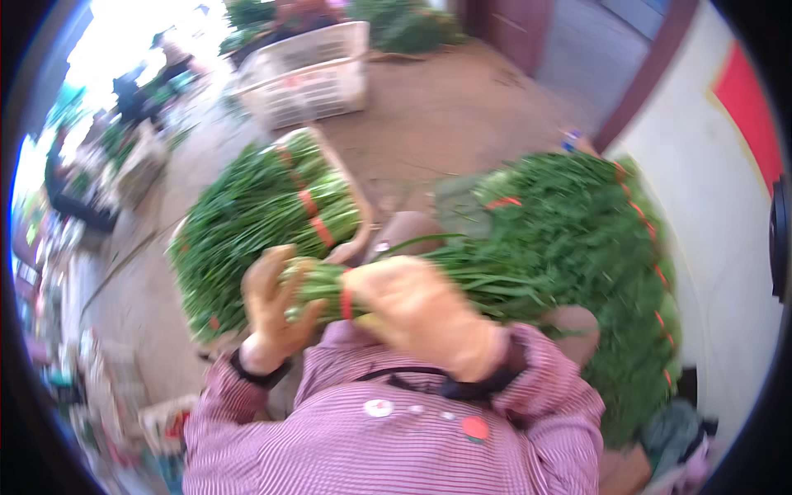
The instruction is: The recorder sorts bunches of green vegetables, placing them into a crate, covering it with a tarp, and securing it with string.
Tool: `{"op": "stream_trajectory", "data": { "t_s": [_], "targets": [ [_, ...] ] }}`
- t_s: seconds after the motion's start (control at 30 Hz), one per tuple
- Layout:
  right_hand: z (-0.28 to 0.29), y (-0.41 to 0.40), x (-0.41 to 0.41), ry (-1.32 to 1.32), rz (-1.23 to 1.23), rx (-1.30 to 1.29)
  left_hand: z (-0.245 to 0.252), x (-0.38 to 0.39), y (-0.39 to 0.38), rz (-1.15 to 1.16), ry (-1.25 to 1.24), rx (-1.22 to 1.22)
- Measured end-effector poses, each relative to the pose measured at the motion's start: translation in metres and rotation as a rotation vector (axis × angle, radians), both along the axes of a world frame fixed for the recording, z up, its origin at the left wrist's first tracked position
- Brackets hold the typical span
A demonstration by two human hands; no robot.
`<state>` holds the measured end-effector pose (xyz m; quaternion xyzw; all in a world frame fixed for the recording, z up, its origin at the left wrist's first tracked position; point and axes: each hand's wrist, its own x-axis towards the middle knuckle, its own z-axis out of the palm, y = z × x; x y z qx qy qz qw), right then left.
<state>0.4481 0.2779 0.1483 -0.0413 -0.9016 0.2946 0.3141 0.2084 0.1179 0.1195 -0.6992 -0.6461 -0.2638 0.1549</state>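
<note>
A bunch of long green leafy vegetables lies across my lap, its pale stalk ends to the left and a red band around the stalks. My right hand, in an orange glove, is closed around the bunch beside the band. At the stalk ends is my left hand, gloved alike, its fingers spread around the cut ends; whether it grips them is unclear. To the left, a crate holds similar bunches tied with orange-red bands. A large pile of banded green bunches lies on the right.
An empty-looking white plastic crate stands ahead on the brown floor. Beyond it are more greens and part of a person. A white wall runs along the right, with a doorway ahead. Blurred people and sacks are at the left.
</note>
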Motion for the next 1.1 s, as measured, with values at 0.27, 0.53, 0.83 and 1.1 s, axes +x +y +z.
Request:
{"op": "stream_trajectory", "data": {
  "t_s": [0.27,0.53,0.83,1.1],
  "targets": [
    [-0.059,-0.031,-0.029,-0.056,0.273,-0.370,-0.081,-0.025,-0.043,0.121,0.059,-0.142],
    [-0.018,0.010,0.168,0.081,-0.481,-0.453,-0.115,-0.045,-0.044,0.104,-0.036,-0.083],
    [-0.070,0.036,0.277,0.060,-0.986,-1.044,-0.104,-0.041,-0.035,0.095,-0.007,-0.120],
    [-0.098,0.062,0.260,-0.239,-0.905,-1.225,-0.099,-0.041,-0.038,0.093,-0.002,-0.121]
  ]
}}
